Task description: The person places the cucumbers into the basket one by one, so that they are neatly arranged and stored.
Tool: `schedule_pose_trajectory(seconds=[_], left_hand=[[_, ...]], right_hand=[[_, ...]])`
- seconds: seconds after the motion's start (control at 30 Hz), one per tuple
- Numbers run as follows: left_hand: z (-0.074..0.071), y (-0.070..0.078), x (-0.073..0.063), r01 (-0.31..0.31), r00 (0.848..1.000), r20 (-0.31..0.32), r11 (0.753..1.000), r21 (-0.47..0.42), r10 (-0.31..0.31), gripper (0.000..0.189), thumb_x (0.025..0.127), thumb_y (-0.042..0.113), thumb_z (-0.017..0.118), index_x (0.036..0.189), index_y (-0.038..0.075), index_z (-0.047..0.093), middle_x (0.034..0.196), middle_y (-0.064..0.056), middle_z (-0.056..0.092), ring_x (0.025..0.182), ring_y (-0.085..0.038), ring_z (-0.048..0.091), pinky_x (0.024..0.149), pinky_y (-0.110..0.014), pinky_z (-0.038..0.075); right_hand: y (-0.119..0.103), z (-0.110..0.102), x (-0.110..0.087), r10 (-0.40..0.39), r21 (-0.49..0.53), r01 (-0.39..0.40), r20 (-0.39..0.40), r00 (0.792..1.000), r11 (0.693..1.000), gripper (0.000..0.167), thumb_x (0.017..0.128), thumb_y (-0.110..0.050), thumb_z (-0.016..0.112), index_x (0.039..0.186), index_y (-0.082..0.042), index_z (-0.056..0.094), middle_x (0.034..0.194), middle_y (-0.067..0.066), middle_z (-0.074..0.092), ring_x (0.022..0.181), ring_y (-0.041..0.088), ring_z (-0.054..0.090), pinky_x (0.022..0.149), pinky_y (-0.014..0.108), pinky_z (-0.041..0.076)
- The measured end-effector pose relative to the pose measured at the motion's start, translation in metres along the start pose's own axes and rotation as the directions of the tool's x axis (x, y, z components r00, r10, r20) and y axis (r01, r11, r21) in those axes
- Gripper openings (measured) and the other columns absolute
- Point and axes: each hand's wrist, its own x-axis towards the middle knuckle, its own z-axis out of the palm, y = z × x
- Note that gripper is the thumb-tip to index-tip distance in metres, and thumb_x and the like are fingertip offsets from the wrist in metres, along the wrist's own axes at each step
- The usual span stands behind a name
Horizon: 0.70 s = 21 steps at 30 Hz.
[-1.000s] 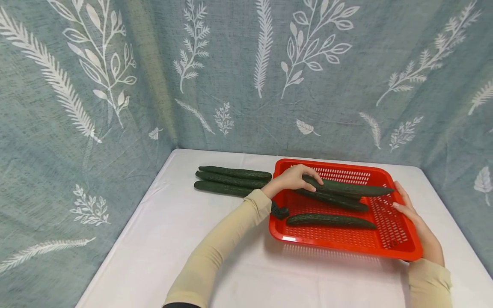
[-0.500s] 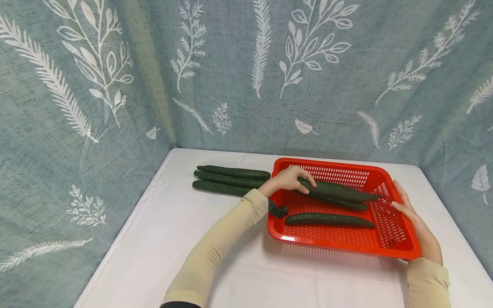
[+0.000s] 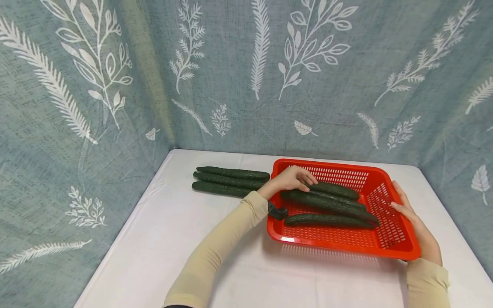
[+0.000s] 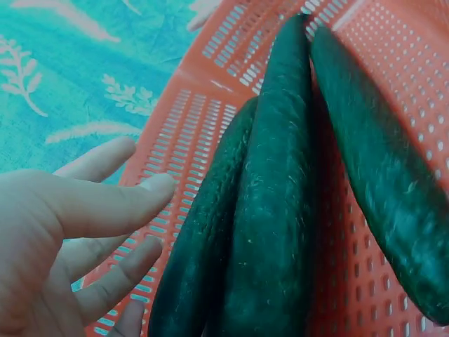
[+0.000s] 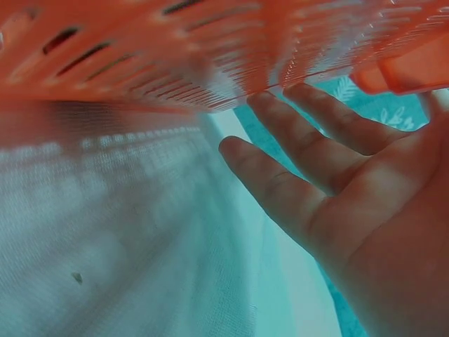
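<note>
My left hand (image 3: 292, 179) hovers over the left part of a red plastic basket (image 3: 346, 253), its fingers loose and holding nothing. Several dark green cucumbers lie inside; one cucumber (image 3: 331, 204) slants forward, its right end close to the front cucumber (image 3: 327, 220). In the left wrist view, my spread fingers are beside the cucumbers, apart from the large middle cucumber (image 4: 270, 189). My right hand (image 3: 421, 231) grips the basket's right rim, thumb over the edge. Its other fingers (image 5: 280, 182) reach under the basket in the right wrist view, where the base is raised above the cloth.
Three more cucumbers (image 3: 229, 182) lie side by side on the white table (image 3: 154, 239), left of the basket, their right ends partly behind my left wrist. A small black device (image 3: 278, 211) sits at that wrist. A green leaf-patterned curtain (image 3: 231, 128) stands behind the table.
My left hand has lowered a cucumber into the basket and let it go; it has rolled forward toward the front one. My right hand keeps its hold on the rim.
</note>
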Motion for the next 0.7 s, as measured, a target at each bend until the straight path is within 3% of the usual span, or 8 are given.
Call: schedule_pose_trajectory(seconds=[0.2,0.43,0.7], left_hand=[[-0.001,0.000,0.000,-0.030,1.000,-0.003,0.999,-0.034,0.030,0.028,0.081,-0.004,0.067,0.109,0.000,0.067,0.112,-0.014,0.065,0.104,-0.027,0.060,0.078,-0.019,0.051],[-0.002,0.003,-0.001,-0.071,0.996,0.049,0.992,-0.103,0.077,0.030,0.084,-0.002,0.065,0.114,-0.003,0.063,0.117,-0.020,0.061,0.108,-0.032,0.057,0.084,-0.020,0.049],[-0.005,0.017,-0.006,-0.100,0.993,0.046,0.991,-0.088,0.104,0.030,0.084,0.004,0.066,0.114,-0.001,0.063,0.117,-0.022,0.060,0.104,-0.024,0.059,0.083,-0.020,0.049]], right_hand=[[0.000,0.001,-0.001,0.014,-0.025,-0.014,-0.004,1.000,1.000,0.062,0.099,-0.005,0.019,0.149,-0.033,-0.004,0.134,-0.018,0.027,0.113,-0.004,0.047,0.084,0.019,0.048],[-0.002,0.001,-0.001,0.050,-0.065,-0.051,-0.022,0.999,0.997,0.062,0.100,-0.008,0.020,0.148,-0.032,-0.010,0.136,-0.017,0.023,0.112,-0.005,0.047,0.083,0.019,0.048],[0.001,-0.001,0.000,-0.018,-0.005,0.018,0.002,1.000,1.000,0.062,0.099,-0.002,0.017,0.150,-0.032,0.000,0.133,-0.019,0.033,0.111,-0.002,0.050,0.083,0.018,0.048]])
